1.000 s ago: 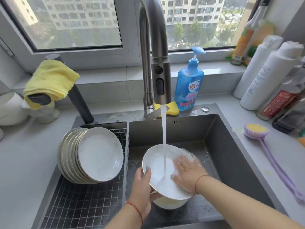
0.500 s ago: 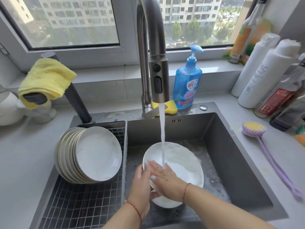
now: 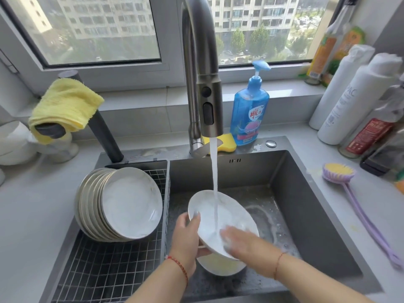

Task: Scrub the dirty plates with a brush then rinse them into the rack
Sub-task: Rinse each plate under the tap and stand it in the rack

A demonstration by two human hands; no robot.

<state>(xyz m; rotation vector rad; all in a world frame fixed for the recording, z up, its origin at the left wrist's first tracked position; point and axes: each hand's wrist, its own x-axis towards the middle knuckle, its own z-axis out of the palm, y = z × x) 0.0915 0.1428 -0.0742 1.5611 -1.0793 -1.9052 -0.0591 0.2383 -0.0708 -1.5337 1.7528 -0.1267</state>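
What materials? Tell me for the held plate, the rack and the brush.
Plate: likely glazed ceramic, glossy white with a thin dark rim. Rack: metal wire, a fine grid, seemingly steel. Brush: plastic by its look, smooth lilac handle, yellow bristles.

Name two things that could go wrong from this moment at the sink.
1. The wet plate is tilted under the running water, held at its rim only by the left hand; that grip could slip and drop it onto the plate below.
2. The rack already holds a leaning stack of plates; adding another may topple it.
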